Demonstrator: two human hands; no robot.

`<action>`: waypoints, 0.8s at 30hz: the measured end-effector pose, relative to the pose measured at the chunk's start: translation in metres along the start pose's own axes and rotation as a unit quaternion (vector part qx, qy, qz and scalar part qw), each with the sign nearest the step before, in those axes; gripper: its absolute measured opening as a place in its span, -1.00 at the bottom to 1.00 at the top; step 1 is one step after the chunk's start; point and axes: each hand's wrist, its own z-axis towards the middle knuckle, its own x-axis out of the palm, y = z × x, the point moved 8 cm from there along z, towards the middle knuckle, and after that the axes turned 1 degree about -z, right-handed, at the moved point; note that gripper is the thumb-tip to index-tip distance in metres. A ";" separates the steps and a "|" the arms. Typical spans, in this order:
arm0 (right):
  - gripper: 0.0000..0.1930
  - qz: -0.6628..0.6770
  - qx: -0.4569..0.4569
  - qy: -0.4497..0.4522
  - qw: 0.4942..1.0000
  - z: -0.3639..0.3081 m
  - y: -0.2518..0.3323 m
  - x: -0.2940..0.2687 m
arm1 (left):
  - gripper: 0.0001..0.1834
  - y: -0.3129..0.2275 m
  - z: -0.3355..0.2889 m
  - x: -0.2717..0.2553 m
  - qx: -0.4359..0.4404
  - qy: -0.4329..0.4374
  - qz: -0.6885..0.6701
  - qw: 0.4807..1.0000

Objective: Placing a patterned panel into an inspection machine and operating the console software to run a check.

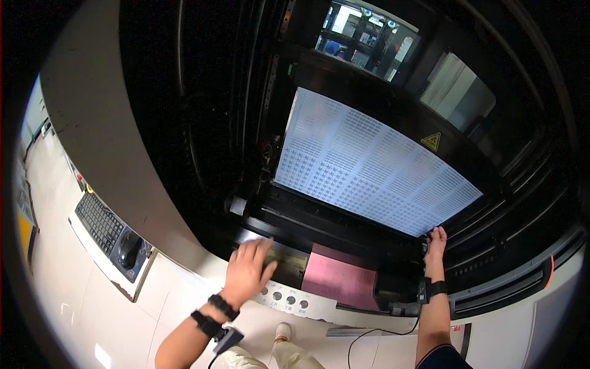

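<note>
Inside the dark machine lies a large pale blue-white panel [369, 163], covered in columns of fine repeated marks and tilted across the view. My right hand [436, 242] is at the panel's near right corner, its fingers drawn together beside a small dark fitting. What they grip, if anything, is too small to make out. Over the machine's front edge, just above a row of round buttons [290, 300], hovers my left hand [249, 267]. Its fingers are stretched out with nothing in them. Right of that hand, a flat pink sheet [340, 277] lies low in the front opening.
Dark rails and frame parts surround the panel. A yellow warning triangle [431, 141] marks the bar behind it, below two windows. At left, a keyboard [98, 222] and black mouse [129, 249] rest on a shelf. A black cable [375, 332] hangs from my right wrist strap.
</note>
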 end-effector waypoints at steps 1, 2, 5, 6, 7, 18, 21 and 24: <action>-0.54 -0.017 -0.014 -0.035 0.999 0.016 0.004 -0.006 | -0.45 0.001 0.025 -0.004 0.004 -0.034 -0.051 0.998; -0.42 -0.051 -0.031 -0.058 0.997 0.027 0.007 -0.009 | -0.49 0.011 0.049 0.004 -0.059 -0.027 -0.163 0.985; -0.26 -0.120 -0.057 -0.043 0.990 0.045 0.019 -0.006 | -0.46 0.032 0.125 0.018 -0.098 -0.087 -0.316 0.940; -0.22 -0.114 -0.042 -0.043 0.992 0.048 0.018 -0.005 | -0.46 0.038 0.146 0.027 -0.097 -0.097 -0.319 0.938; -0.19 -0.073 -0.016 -0.011 0.997 0.049 0.015 -0.002 | -0.41 0.046 0.165 0.032 -0.098 -0.139 -0.301 0.938; -0.36 0.088 0.046 0.068 0.993 0.076 0.008 -0.002 | -0.51 0.114 0.240 0.074 -0.206 -0.184 -0.243 0.930; -0.36 0.117 0.040 0.073 0.990 0.070 0.011 -0.003 | -0.59 0.114 0.230 0.072 -0.218 -0.178 -0.272 0.920; -0.34 0.126 0.030 0.058 0.990 0.064 0.020 -0.001 | -0.60 0.114 0.229 0.068 -0.224 -0.168 -0.333 0.900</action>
